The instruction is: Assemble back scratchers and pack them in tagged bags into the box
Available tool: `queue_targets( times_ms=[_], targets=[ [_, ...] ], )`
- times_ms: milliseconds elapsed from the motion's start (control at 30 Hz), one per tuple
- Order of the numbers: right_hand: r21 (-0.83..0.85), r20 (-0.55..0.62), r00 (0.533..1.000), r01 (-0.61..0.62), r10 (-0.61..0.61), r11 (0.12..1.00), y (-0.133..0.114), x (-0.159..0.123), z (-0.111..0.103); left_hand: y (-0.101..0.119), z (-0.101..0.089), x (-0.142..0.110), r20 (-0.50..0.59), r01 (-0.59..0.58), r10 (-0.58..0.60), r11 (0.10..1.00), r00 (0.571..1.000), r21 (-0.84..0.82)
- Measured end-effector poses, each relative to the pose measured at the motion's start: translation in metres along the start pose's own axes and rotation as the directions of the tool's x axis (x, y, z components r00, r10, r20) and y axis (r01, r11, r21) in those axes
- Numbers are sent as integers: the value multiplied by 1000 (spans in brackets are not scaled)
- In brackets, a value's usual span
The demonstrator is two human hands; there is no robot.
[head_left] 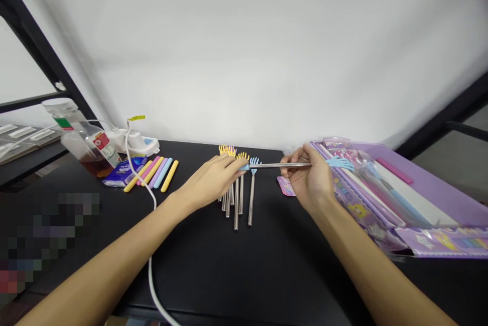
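A back scratcher (272,165) with a steel rod and a light blue claw head lies level between my hands, above the black table. My left hand (215,176) is closed round its blue handle end, of which only a bit shows. The fingers of my right hand (310,176) are closed on the rod near the claw, which sticks out to the right. Under and beside my left hand lie several more back scratchers (251,199) with yellow and blue claws, their bare rods pointing toward me. Several pastel handles (162,173) lie in a row to the left.
On the right stands a purple box (404,163) with plastic-wrapped contents. A pink card (285,186) lies by my right hand. At left are a bottle (87,138), a blue packet (124,171), a power strip (150,146) and a white cable (150,265) crossing the table.
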State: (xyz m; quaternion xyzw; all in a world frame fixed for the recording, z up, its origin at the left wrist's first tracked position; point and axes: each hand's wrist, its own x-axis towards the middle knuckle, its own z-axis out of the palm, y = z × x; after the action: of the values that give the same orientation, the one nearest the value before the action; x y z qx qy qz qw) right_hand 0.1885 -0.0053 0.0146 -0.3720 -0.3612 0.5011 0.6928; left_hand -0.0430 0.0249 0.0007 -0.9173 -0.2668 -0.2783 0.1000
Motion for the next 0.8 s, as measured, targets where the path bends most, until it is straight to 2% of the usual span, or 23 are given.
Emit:
queue_targets(
  times_ms=[200, 400, 533, 667, 800],
  targets=[
    [-53, 27, 999, -19, 20, 998, -1, 0, 0, 1, -1, -2, 7, 55, -55, 995, 998, 82],
    [-201, 125, 992, 6, 19, 980, -5, 1, -3, -3, 0, -5, -72, -2, 4, 1000, 997, 22],
    [-199, 190, 980, -26, 65, 980, -7, 0, -5, -4, 0, -5, -136, -37, 34, 999, 990, -16],
    [-223, 263, 960, -40, 99, 974, 5, -8, 1, 6, -1, -4, -181, -86, 80, 996, 980, -22],
    [-336, 347, 929, -4, 128, 942, 19, -17, 14, 19, 0, -1, -152, -76, 68, 996, 986, -49]
  ],
)
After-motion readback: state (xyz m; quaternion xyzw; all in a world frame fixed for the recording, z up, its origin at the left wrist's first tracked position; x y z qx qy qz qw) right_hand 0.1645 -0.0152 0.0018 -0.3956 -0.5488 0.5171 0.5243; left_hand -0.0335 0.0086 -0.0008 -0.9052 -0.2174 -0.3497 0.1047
